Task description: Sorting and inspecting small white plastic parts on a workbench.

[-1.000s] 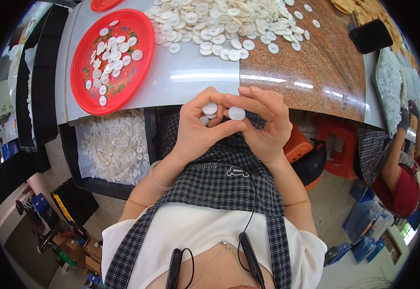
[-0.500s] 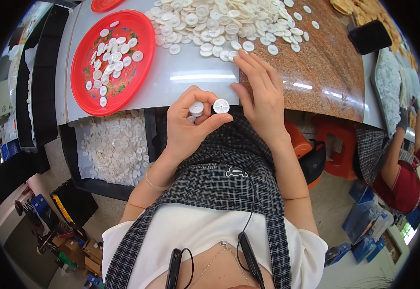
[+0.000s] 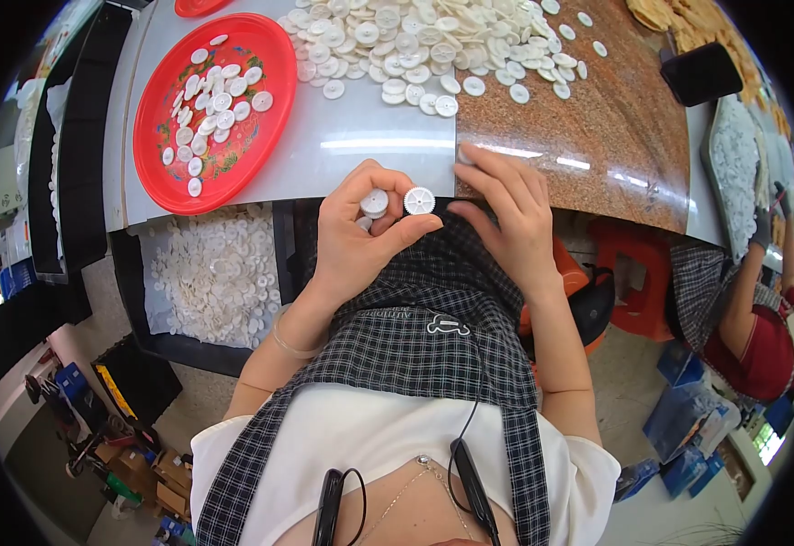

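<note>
My left hand (image 3: 361, 218) is closed, with a white plastic gear (image 3: 420, 200) pinched upright between thumb and index finger. More white gears (image 3: 374, 202) are tucked in the curled fingers of that hand. To its right, my right hand (image 3: 511, 214) reaches over the table's front edge, fingers stretched and thumb apart. Its fingertips rest on a small white disc (image 3: 463, 154), mostly covered, on the tabletop. Beyond both hands lies a large heap of white gears (image 3: 415, 41). On the left, a red patterned tray (image 3: 156, 155) carries several gears.
Below the table edge at left, a dark-rimmed bin (image 3: 156, 341) holds many white pieces. A black phone-like object (image 3: 702, 73) is at the far right. A person in a red top (image 3: 761, 355) works near a tray of white pieces (image 3: 733, 155). Stools (image 3: 638, 273) stand under the table.
My right hand has drawn back from the heap toward the table's front edge, a white disc now under its fingertips. My left hand stays almost still with its gears.
</note>
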`<state>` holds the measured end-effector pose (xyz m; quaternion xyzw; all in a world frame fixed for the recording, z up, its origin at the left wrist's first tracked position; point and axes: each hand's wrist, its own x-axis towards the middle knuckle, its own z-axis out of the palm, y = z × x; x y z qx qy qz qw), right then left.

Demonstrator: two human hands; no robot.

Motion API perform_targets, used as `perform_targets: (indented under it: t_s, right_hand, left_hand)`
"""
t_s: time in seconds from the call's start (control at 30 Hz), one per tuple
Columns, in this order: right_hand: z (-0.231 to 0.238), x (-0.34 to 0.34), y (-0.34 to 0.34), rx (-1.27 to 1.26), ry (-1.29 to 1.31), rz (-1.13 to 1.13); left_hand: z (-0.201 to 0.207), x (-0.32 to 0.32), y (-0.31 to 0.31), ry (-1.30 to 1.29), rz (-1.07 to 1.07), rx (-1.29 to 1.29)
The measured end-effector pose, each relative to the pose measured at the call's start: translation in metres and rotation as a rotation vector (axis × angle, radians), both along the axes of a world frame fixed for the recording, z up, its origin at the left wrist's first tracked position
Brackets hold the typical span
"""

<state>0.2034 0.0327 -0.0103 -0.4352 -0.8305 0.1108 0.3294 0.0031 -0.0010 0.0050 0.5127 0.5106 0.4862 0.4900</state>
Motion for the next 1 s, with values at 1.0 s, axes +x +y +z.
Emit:
perform_targets:
  t_s: [1.0]
  right_hand:
    - [-0.102, -0.021, -0.013, -0.187, -0.154, 0.051]
  left_hand:
    - [0.002, -0.016, -0.002, -0.468, -0.132, -0.208]
